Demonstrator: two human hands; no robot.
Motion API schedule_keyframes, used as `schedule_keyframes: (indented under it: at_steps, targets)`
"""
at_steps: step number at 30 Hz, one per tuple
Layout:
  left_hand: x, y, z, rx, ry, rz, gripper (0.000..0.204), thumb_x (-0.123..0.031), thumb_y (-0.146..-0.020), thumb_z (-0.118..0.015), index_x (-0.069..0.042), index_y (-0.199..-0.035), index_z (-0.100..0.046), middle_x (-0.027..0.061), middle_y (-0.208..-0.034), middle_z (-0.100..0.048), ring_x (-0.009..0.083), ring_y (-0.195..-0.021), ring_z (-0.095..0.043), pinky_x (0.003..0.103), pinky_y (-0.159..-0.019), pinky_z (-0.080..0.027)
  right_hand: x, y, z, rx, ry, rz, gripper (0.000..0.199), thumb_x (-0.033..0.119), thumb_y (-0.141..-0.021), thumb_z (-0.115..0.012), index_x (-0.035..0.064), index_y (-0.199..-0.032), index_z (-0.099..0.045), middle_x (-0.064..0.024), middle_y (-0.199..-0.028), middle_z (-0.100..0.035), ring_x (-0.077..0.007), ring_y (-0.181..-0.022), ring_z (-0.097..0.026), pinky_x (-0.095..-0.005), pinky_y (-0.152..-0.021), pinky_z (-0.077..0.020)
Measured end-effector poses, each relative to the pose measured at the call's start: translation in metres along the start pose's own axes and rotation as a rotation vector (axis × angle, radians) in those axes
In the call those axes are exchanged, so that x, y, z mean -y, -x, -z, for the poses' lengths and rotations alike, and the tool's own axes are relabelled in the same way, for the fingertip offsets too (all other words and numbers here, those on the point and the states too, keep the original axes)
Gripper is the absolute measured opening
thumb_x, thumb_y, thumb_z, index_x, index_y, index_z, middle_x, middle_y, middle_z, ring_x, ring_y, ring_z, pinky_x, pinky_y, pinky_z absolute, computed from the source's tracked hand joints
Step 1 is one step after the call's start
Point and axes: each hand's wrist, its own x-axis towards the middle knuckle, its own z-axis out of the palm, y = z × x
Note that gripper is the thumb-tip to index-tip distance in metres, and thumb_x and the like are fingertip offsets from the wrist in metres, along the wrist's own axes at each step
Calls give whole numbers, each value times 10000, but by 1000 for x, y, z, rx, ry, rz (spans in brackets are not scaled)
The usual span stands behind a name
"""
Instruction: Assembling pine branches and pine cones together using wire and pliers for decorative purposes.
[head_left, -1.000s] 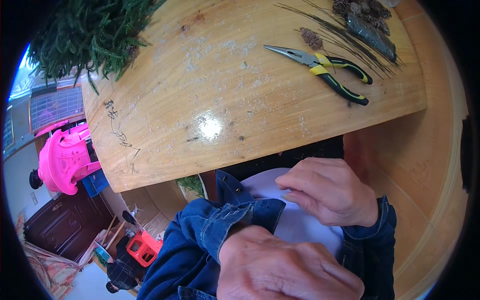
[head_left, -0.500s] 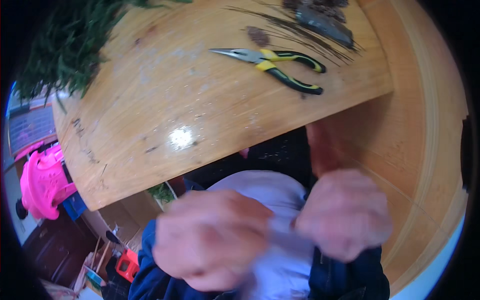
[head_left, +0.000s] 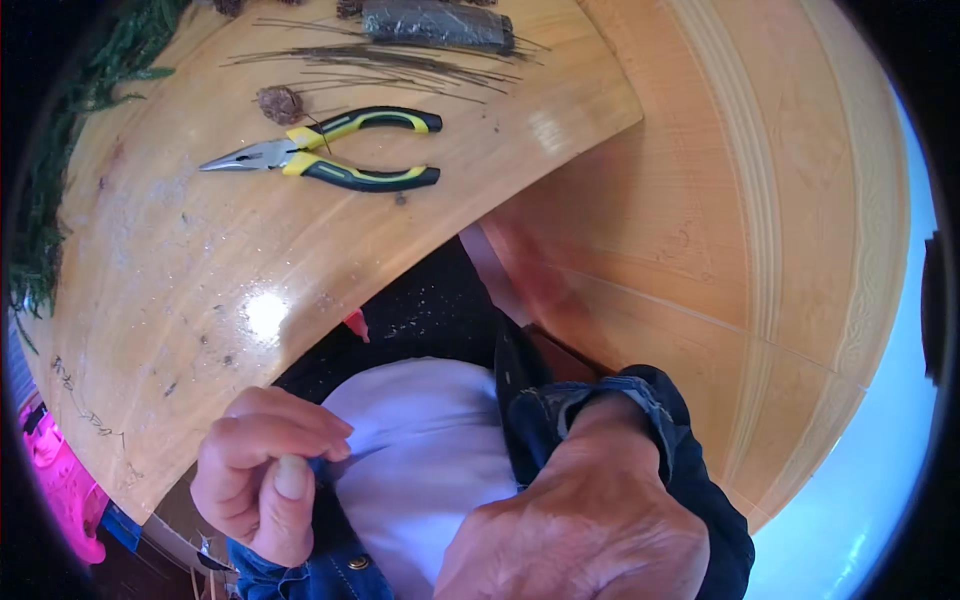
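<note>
My left hand (head_left: 265, 470) is raised in front of my body, beyond the table's near edge. Its fingers are loosely bent, the thumb stands apart from their tips, and nothing shows between them. To its right, my right hand (head_left: 580, 540) has its back turned up; its fingers are hidden below and run out of the picture. On the wooden table (head_left: 220, 240) lie needle-nose pliers (head_left: 320, 155) with yellow and black handles, their jaws pointing left. Just behind them is a small brown pine cone (head_left: 280, 104) with a thin wire beside it.
Several thin dark wires (head_left: 400, 65) lie behind the pliers, next to a plastic-wrapped bundle (head_left: 437, 24). Green artificial-looking foliage (head_left: 60, 150) covers the table's left edge. A bright pink plastic object (head_left: 60, 490) stands beyond the left corner. Tan patterned flooring (head_left: 660, 220) spreads to the right.
The view has swung right, so the table and pliers sit farther left. My hands, blurred and both knuckles-up before, have turned and moved; the left one now shows its thumb and bent fingers.
</note>
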Motion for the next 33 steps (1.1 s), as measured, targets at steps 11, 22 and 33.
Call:
schedule_keyframes:
  at_steps: [11, 22, 33]
  targets:
    - [4, -5, -10, -29, -3, 45, 169, -149, -931, -519, 15, -892, -530, 159, -773, -591, 191, -687, -575, 292, -659, -477, -4, 3, 19, -226, 321, 525, 156, 108, -870, -623, -42, -867, -581, -215, -817, -564, -241, -518, -544, -274, -401, -422]
    - [1, -16, -11, 181, -163, 205, 346, -244, -944, -494, 25, -1162, -499, 116, -908, -609, 166, -760, -571, 272, -736, -459, -47, 6, 67, -236, 1259, 439, 265, 254, -755, -593, 44, -917, -599, -50, -820, -574, -182, -684, -561, -286, -564, -431]
    - [1, -4, -42, -167, 1098, 202, 706, -530, -978, -212, 25, -1400, -331, 196, -1367, -449, 260, -1214, -499, 359, -1081, -315, -61, -33, 56, -382, 1543, 289, 561, 414, -780, -522, 15, -1172, -562, -186, -1271, -514, -389, -1199, -476, -489, -979, -362]
